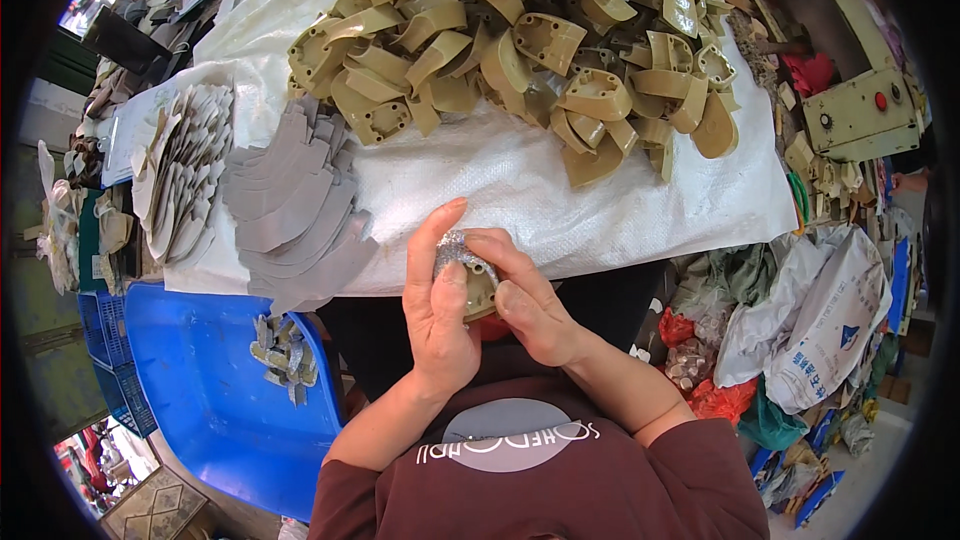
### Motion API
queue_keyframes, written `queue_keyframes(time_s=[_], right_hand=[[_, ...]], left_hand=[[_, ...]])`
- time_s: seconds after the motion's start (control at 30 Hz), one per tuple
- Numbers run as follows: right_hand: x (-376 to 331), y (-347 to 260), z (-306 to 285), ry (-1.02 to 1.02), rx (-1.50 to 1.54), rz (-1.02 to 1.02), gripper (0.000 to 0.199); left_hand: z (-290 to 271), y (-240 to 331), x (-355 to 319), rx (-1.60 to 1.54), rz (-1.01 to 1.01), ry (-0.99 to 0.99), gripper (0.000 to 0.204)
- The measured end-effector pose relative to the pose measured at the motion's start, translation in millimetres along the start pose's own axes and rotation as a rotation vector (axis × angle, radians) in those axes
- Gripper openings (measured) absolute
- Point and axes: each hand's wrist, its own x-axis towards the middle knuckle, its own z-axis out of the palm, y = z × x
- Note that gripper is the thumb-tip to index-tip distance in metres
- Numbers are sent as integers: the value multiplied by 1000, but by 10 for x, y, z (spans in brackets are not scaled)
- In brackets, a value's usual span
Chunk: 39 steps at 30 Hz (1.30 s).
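Note:
In front of my chest, just off the table's near edge, I hold a tan plastic shoe heel (481, 292) with a strip of silver glitter material (455, 249) around its upper side. My left hand (437, 315) grips it from the left, thumb pressed on the glitter strip and index finger raised. From the right, the fingers of my right hand (533, 302) curl over the heel's far end and side. Screw holes show in its bare tan face. Beyond my hands lies a large heap of tan shoe heels (548, 40).
White woven sheeting (430, 190) covers the table. Fanned grey cut pieces (285, 190) and a stack of pale cut pieces (185, 175) lie at left. Below them, a blue tub (190, 370) holds several glittery covered heels (287, 358). Plastic bags (800, 315) crowd the right, below a control box (865, 115).

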Motion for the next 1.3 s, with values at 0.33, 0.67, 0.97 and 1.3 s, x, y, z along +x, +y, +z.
queue_keyframes(time_s=[0.33,0.67,0.97,1.3], right_hand=[[151,-234,-96,30,-300,211,44],[223,-308,-295,24,-628,-82,33],[228,-242,-491,23,96,486,20],[198,-290,-353,125,-55,343,21]], left_hand=[[-28,81,54,-288,-173,-98,83],[-142,85,77,644,226,-312,72],[-156,333,153,890,282,-317,60],[-100,262,180,956,483,-233,58]])
